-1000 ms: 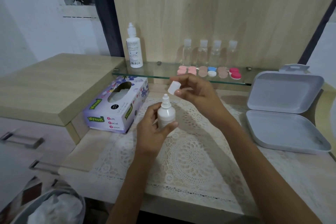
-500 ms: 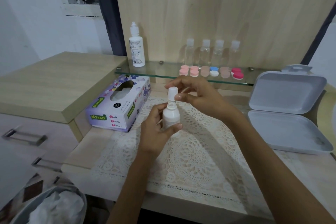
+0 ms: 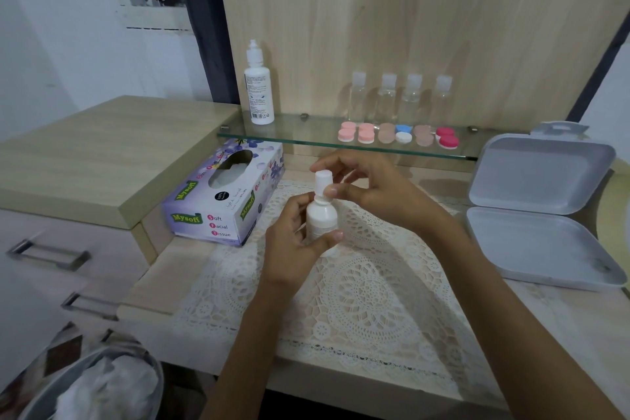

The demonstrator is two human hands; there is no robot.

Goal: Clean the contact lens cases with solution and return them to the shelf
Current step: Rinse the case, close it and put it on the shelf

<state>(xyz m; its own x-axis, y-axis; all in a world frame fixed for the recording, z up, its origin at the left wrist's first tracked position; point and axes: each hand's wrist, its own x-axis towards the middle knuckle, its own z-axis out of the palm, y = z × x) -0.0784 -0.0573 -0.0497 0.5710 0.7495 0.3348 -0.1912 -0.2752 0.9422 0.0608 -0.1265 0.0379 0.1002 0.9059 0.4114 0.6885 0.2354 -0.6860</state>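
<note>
The left hand holds a small white solution bottle upright above the lace mat on the counter, its grip wrapped around the bottle's body with the thumb across the front. The right hand comes in from 3 o'clock, its grip pinched on the white cap sitting on the bottle's neck. The contact lens cases (pink, tan, blue-and-white and red) lie in a row on the glass shelf at 1 o'clock from the hands, in front of four clear bottles. A taller bottle stands on the shelf at 11 o'clock. A tissue box sits at 9 o'clock, an open plastic box at 3 o'clock, and a bin at 7 o'clock.
</note>
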